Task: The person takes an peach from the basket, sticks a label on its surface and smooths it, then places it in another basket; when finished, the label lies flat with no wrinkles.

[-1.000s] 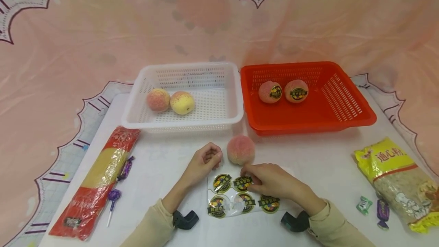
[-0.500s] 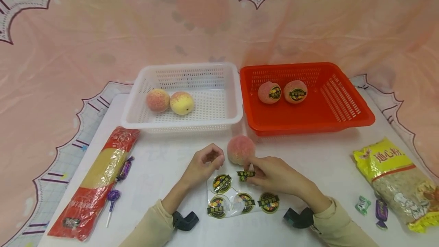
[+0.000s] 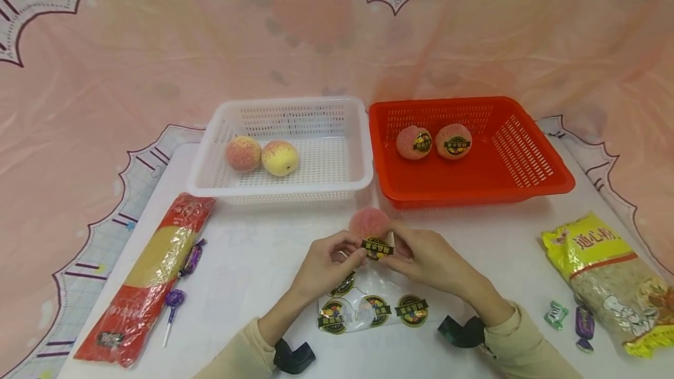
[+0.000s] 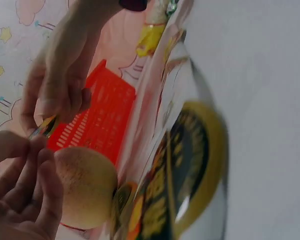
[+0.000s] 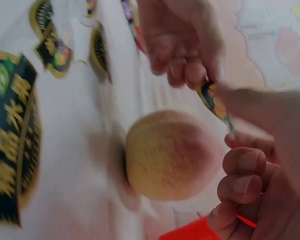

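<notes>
A black and gold fruit sticker [image 3: 377, 248] stretches between my two hands, raised in front of a pink-yellow peach [image 3: 368, 221]. My left hand [image 3: 325, 263] pinches its left edge between thumb and fingertip. On the other side, my right hand [image 3: 432, 255] pinches the right edge, other fingers curled, as the right wrist view shows. The peach [image 5: 172, 155] rests on the white table just beyond the sticker. Below the hands lies a clear sticker sheet [image 3: 387, 282] with several round labels left on it; my left hand partly covers one label.
A white basket [image 3: 284, 192] with two peaches stands at the back left. Beside it, a red basket [image 3: 474, 196] holds two stickered peaches. Left are a red-yellow packet [image 3: 150, 274], a lollipop [image 3: 174, 299] and a purple candy [image 3: 192, 258]; right, a yellow pasta bag [image 3: 611, 279] and two candies.
My right hand has lifted the sticker off the sheet and up toward the peach. My left hand has moved right and now pinches the sticker's other edge.
</notes>
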`<state>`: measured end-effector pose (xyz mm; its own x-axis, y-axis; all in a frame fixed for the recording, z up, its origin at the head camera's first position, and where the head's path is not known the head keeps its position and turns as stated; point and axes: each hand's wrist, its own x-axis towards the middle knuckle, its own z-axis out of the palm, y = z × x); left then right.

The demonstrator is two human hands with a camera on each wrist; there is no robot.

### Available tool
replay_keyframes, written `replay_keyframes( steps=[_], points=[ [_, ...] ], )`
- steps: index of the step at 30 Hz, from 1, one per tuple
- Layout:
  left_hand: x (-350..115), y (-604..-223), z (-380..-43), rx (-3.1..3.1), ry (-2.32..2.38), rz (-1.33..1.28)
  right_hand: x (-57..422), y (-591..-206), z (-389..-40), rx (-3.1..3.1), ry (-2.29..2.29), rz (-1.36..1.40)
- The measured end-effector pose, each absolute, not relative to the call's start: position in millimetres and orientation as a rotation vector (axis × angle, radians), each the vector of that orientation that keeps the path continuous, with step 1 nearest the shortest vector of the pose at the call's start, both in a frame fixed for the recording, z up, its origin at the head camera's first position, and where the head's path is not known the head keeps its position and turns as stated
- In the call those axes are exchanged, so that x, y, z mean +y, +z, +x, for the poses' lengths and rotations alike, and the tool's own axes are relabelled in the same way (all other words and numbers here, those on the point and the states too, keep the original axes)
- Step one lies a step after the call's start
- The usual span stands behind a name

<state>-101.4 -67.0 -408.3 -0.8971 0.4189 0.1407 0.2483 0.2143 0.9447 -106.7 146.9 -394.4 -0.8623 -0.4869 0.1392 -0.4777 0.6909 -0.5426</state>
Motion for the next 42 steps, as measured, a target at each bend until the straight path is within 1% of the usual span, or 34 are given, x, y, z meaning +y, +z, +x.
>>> replay_keyframes(
  steps=[3, 8, 12, 17, 22, 28, 31, 36, 38, 42],
  points=[
    [-63.3, -403.2, -98.8, 2.247, 1.848, 0.569, 154.8, -394.2, -111.1, 2.770, -1.041, -0.746],
    [-55.2, -417.1, -104.0, 2.247, 1.811, 0.576, 164.2, -395.2, -117.0, 2.674, -1.132, -0.739],
    [-48.8, -427.4, -110.1, 2.471, 1.679, 0.642, 166.1, -397.0, -120.3, 2.743, -1.063, -0.752],
    [-45.1, -428.4, -114.9, 2.822, 1.493, 0.711, 164.5, -400.0, -122.2, 2.836, -1.002, -0.732],
    [-46.3, -430.2, -117.1, 3.026, 1.314, 0.680, 161.3, -404.4, -125.2, 2.879, -0.956, -0.733],
    [-49.4, -431.2, -122.2, 3.127, 1.195, 0.574, 160.4, -410.7, -128.4, 2.958, -0.911, -0.756],
    [-52.1, -430.7, -127.1, 3.128, 1.196, 0.566, 159.9, -413.1, -130.1, 2.960, -0.929, -0.797],
    [-58.7, -429.5, -135.2, 2.935, 1.287, 0.814, 160.5, -416.4, -131.7, 2.897, -1.006, -0.833],
    [-62.0, -428.5, -137.0, 2.832, 1.316, 0.874, 160.4, -417.2, -132.3, 2.892, -1.033, -0.834],
    [-66.8, -425.8, -137.1, 2.689, 1.360, 0.830, 158.3, -418.9, -132.7, 2.895, -1.099, -0.862]
  ],
)
